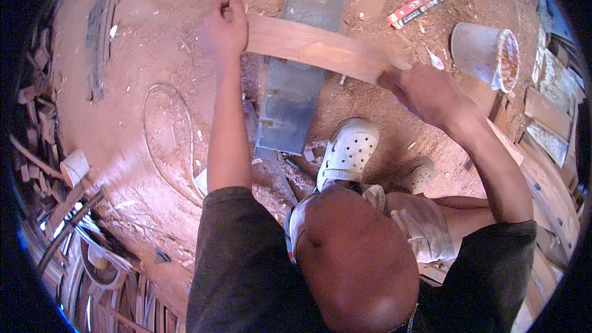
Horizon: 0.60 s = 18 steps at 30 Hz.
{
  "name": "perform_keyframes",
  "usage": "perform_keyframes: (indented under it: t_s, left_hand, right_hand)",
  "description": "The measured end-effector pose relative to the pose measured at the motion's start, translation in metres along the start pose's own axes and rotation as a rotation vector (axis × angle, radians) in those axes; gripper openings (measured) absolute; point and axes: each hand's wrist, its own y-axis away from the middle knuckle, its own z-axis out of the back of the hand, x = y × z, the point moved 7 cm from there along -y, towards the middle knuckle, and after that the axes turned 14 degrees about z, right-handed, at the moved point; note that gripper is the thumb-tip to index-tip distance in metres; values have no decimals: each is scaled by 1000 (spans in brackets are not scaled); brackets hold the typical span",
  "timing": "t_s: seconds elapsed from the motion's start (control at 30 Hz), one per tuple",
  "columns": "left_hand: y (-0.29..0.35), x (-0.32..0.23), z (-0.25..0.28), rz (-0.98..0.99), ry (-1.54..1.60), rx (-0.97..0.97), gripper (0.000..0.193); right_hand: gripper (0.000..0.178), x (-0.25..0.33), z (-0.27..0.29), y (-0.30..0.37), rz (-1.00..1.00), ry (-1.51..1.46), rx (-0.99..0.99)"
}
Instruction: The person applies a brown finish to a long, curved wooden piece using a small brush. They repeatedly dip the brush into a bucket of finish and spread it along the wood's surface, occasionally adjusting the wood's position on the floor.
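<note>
A flat, light-brown wooden board spans the space between my hands, its right end tilted a little nearer to me. My left hand is closed at the board's left end, fingers curled and the thumb sticking up. At the other end, my right hand grips the wood, its fingers slightly blurred. Beneath the board a long dark-grey slab lies on the ground and runs away from me; the board hides part of its middle.
A white bucket lies tipped at the right, near a red-and-black box. A looped cable lies at the left. White clogs are on my feet. Wood scraps pile up along the left; planks lie at the right.
</note>
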Motion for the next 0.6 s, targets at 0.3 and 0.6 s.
perform_keyframes:
  t_s: [0.3, 0.6]
  left_hand:
    - [-4, -3, -1, -53, 34, 1, 43]
    - [-9, 1, -10, -51, 43, 76, 41]
  right_hand:
    - [49, 34, -61, 30, -102, -620, -995]
    - [55, 68, -94, -14, -265, -871, -1182]
